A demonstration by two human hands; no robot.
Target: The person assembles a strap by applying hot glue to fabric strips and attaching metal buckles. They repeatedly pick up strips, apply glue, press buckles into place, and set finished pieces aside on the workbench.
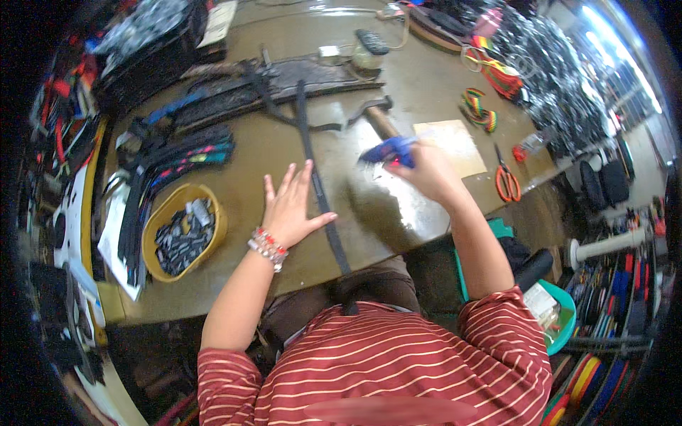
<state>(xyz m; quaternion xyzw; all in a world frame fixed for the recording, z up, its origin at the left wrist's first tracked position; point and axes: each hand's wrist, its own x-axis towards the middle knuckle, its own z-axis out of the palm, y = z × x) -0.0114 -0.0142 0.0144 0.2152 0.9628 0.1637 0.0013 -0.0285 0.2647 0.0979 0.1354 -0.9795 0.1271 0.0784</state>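
My left hand (290,213) lies flat on the table with its fingers spread. Its thumb and fingertips reach the long black strap (317,181), which runs toward me and hangs over the near edge. My right hand (430,170) is closed around a blue thing (391,150) with a dark end. Motion blur hides its exact kind. Just beyond that hand lies a hammer (381,117) with a wooden handle. A pale sheet (455,145) is partly covered by the right hand.
Left of my left hand stands a yellow tub (222,231) of small black pieces. Orange-handled scissors (506,181) lie near the right edge, beside a red-capped bottle (529,145). A dark metal bar (284,82) and a lidded jar (368,53) are farther back. Black straps (177,160) lie at left.
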